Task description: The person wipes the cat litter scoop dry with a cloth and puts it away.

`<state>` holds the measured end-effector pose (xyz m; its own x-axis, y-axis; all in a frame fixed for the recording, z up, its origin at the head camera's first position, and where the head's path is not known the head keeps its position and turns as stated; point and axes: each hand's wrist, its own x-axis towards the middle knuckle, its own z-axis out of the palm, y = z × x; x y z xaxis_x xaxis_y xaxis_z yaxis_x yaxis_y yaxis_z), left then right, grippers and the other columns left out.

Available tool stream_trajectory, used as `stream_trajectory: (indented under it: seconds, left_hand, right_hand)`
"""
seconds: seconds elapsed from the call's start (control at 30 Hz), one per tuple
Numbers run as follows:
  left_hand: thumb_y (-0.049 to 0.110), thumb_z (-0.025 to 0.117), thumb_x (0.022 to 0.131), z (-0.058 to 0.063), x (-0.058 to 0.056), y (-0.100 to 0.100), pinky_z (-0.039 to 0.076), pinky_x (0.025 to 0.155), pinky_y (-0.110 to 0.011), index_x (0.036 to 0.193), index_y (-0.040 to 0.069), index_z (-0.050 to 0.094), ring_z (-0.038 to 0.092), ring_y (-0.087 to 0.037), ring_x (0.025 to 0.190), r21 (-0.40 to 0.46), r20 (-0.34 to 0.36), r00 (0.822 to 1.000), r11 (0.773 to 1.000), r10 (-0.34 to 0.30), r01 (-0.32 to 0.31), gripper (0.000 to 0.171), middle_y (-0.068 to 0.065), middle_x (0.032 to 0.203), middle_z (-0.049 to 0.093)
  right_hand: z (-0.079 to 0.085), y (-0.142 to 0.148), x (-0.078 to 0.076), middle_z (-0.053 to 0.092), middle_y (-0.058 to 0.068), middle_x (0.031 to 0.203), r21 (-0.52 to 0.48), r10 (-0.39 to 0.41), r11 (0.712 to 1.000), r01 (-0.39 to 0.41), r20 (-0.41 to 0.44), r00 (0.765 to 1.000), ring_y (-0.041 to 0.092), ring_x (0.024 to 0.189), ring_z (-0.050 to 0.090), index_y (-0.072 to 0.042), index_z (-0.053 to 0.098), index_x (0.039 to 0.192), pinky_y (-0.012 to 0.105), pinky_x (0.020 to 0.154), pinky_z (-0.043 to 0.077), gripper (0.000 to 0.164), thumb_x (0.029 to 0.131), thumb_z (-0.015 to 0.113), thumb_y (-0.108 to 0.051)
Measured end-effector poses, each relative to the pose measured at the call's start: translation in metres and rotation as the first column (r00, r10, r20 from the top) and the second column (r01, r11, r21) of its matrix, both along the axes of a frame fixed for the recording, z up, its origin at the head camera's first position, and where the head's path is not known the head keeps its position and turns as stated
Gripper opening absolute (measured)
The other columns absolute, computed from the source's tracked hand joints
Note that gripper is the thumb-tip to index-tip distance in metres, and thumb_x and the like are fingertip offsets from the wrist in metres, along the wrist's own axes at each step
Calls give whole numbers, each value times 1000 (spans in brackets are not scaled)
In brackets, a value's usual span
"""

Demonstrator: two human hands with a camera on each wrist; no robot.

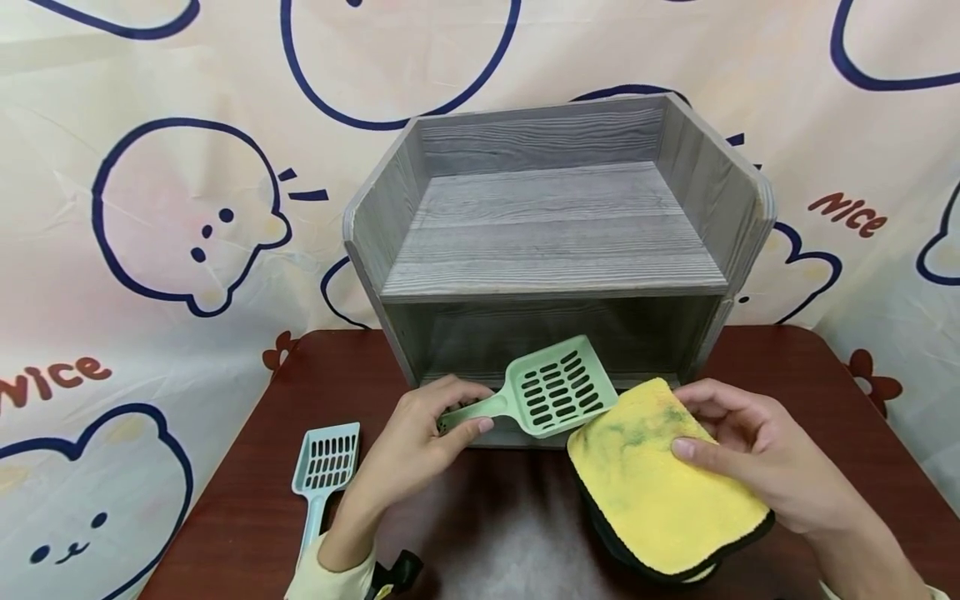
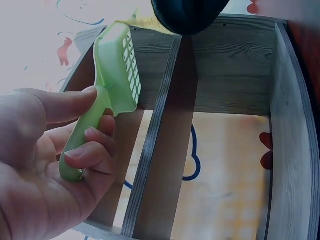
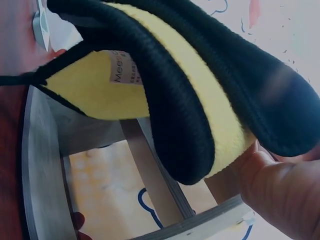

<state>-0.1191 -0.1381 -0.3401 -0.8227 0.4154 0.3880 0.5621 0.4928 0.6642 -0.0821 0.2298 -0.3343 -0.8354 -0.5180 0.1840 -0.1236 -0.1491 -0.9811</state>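
Observation:
My left hand grips the handle of a pale green slotted litter scoop, its scoop end tilted up and to the right. In the left wrist view the fingers curl round the scoop's handle. A folded yellow cloth with dark edging and a dark reverse hangs from my right hand, pinched between thumb and fingers. Its upper left edge meets the scoop's right edge; whether they press together is hard to tell. Grey smudges mark the yellow face. A printed label shows inside the cloth's fold.
A grey wooden two-tier shelf stands behind both hands on the dark red table. To the left lies a light blue slotted scoop, partly behind the left forearm. Beside the left sleeve is a small black object. A patterned cloth backdrop surrounds the table.

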Motion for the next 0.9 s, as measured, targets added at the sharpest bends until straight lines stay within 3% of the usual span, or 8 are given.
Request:
stream_trajectory:
  seconds: [0.5, 0.9]
  left_hand:
    - [21, 73, 92, -5, 4, 16, 47, 68, -26, 111, 31, 69, 55, -7, 81, 26, 56, 998, 1000, 16, -18, 22, 16, 97, 63]
    - [21, 72, 93, -12, 6, 30, 47, 64, -26, 114, 27, 69, 54, -7, 80, 32, 55, 998, 999, -9, 8, 23, 17, 100, 63]
  right_hand:
    - [-9, -22, 3, 65, 14, 113, -30, -92, 995, 91, -14, 996, 33, 85, 73, 6, 52, 128, 55, 61, 55, 36, 94, 53, 16]
    - [-17, -49, 9, 65, 15, 112, -22, -32, 999, 33, 18, 999, 25, 92, 72, 5, 54, 124, 51, 64, 58, 33, 92, 60, 12]
